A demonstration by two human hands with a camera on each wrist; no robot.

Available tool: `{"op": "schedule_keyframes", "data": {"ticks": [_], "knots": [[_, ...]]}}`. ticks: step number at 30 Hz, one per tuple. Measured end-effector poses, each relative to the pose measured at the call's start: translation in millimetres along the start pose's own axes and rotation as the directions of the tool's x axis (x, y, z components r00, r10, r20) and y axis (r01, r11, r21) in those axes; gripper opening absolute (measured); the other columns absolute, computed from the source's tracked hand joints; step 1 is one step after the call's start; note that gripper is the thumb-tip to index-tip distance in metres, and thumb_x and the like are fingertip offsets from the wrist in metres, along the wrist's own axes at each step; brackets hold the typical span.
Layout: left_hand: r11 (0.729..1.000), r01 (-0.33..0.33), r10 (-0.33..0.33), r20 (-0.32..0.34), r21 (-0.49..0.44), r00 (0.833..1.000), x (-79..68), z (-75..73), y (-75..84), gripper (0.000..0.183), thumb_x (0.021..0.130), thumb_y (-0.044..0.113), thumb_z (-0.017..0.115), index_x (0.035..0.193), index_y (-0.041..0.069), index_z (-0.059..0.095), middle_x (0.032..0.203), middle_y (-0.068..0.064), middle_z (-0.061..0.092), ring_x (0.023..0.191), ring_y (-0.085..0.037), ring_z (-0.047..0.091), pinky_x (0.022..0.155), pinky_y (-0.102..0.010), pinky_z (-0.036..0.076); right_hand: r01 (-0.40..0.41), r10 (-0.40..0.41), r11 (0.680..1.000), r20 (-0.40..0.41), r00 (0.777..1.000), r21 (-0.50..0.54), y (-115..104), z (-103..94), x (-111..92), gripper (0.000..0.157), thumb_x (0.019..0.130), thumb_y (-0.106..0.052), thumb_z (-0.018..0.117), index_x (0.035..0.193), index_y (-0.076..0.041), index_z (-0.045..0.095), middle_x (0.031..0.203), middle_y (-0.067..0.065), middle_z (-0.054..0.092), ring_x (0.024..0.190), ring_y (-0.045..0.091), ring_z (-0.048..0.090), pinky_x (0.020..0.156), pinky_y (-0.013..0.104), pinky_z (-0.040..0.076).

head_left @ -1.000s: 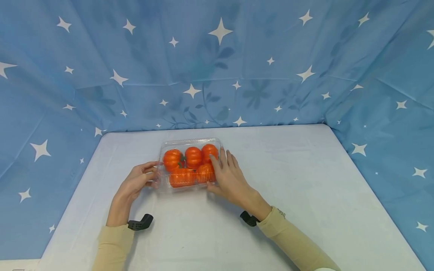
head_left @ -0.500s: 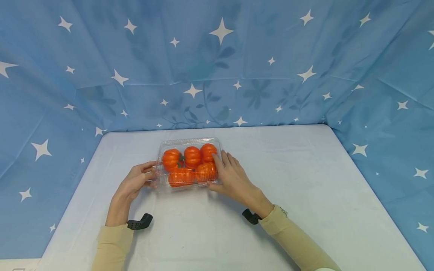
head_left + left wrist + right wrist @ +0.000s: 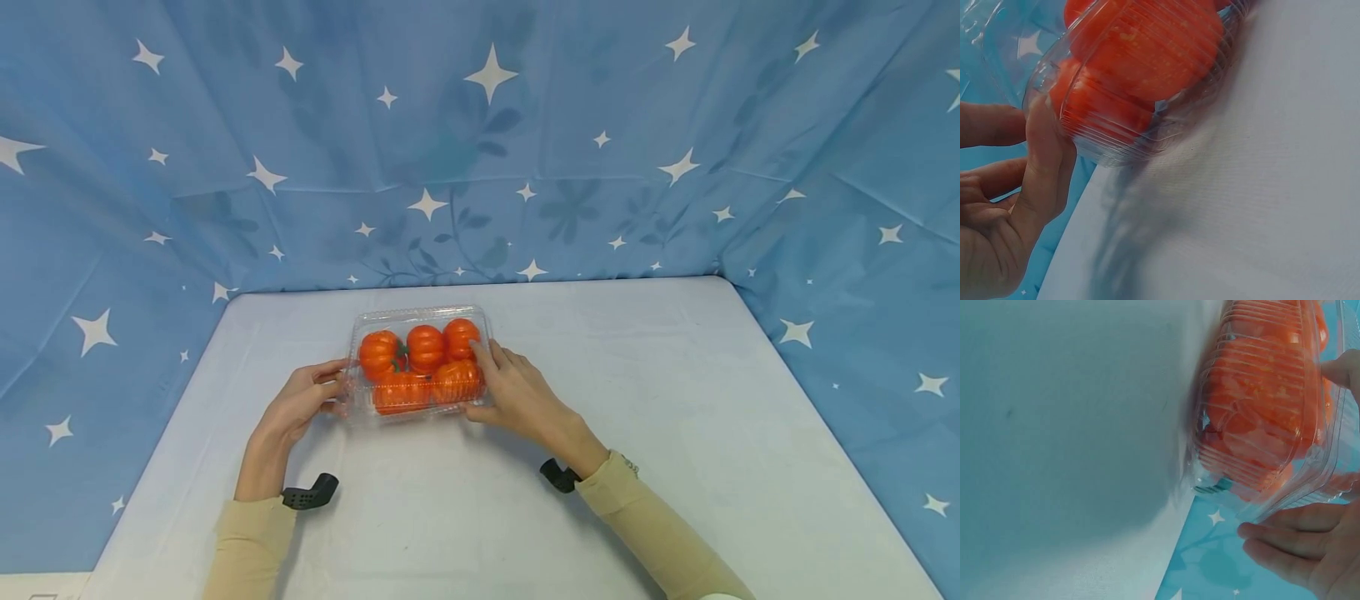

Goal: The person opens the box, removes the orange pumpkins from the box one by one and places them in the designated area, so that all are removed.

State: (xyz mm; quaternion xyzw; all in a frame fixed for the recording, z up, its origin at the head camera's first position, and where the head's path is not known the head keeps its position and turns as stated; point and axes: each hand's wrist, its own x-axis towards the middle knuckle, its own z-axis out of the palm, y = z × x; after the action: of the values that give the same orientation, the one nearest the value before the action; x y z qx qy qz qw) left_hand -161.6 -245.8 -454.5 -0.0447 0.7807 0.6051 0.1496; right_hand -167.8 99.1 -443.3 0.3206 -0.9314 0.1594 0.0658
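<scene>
The clear plastic container [image 3: 420, 313] sits left of centre near the far side of the table, between my hands, with the orange-red ribbed fruits [image 3: 426, 348] inside it. A shadow lies under its near edge, and I cannot tell whether its whole base rests flat or whether its lid is latched.

My left hand [image 3: 300, 402] pinches the rim at the left end. My right hand [image 3: 521, 396] is spread wide at the right end, fingers nearly straight against the plastic, thumb toward the near corner.

As I judge it, the work in hand is steadying the container from both ends, so even, light pressure serves best: such thin walls would likely flex under a hard squeeze. I do better to bear on the stiffer rim than on the ribbed sides, and to match both hands in height so that the fruits don't roll to one end.

Counting outward: one container; five fruits that I can make out, three in the far row and two in the near; two hands; two beige sleeves [image 3: 251, 542]; two black wrist pieces [image 3: 312, 492]; one white table [image 3: 637, 383]; one starry blue backdrop [image 3: 585, 108].
</scene>
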Motion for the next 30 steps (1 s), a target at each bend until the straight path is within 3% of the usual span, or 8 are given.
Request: {"op": "schedule_keyframes", "data": {"ticks": [10,20,30], "knots": [[1.0,0.002,-0.002,-0.003,0.011,1.0,-1.6,-1.3,-0.4,0.054,0.105,0.006,0.049,0.154,-0.01,0.034,0.112,-0.012,0.06,0.079,-0.011,0.062,0.07,-0.027,0.061,0.118,-0.122,0.991,-0.06,0.991,-0.062,5.3,5.3,1.5,0.085,0.086,-0.041,0.08,0.147,0.006,0.043,0.137,0.04,0.056,0.113,0.048,0.068,0.096,0.053,0.057],[1.0,-0.003,0.003,0.001,-0.007,1.0,-1.0,-1.3,1.0,0.055,0.104,0.005,0.049,0.154,-0.01,0.033,0.104,-0.006,0.06,0.075,-0.009,0.064,0.069,-0.026,0.06,0.12,-0.121,0.992,-0.004,0.993,-0.033,8.2,3.1,1.6,0.072,0.088,-0.026,0.073,0.147,0.005,0.046,0.14,0.04,0.053,0.111,0.047,0.069,0.094,0.051,0.059],[1.0,0.015,-0.015,-0.006,-0.005,1.0,-0.4,-1.1,-0.3,0.056,0.104,0.006,0.05,0.155,-0.01,0.033,0.11,-0.009,0.057,0.077,-0.009,0.063,0.071,-0.025,0.059,0.2,-0.206,0.976,-0.068,0.976,-0.085,6.9,4.2,1.0,0.057,0.084,-0.011,0.072,0.134,0.007,0.052,0.13,0.042,0.059,0.104,0.046,0.071,0.088,0.049,0.061]]}}
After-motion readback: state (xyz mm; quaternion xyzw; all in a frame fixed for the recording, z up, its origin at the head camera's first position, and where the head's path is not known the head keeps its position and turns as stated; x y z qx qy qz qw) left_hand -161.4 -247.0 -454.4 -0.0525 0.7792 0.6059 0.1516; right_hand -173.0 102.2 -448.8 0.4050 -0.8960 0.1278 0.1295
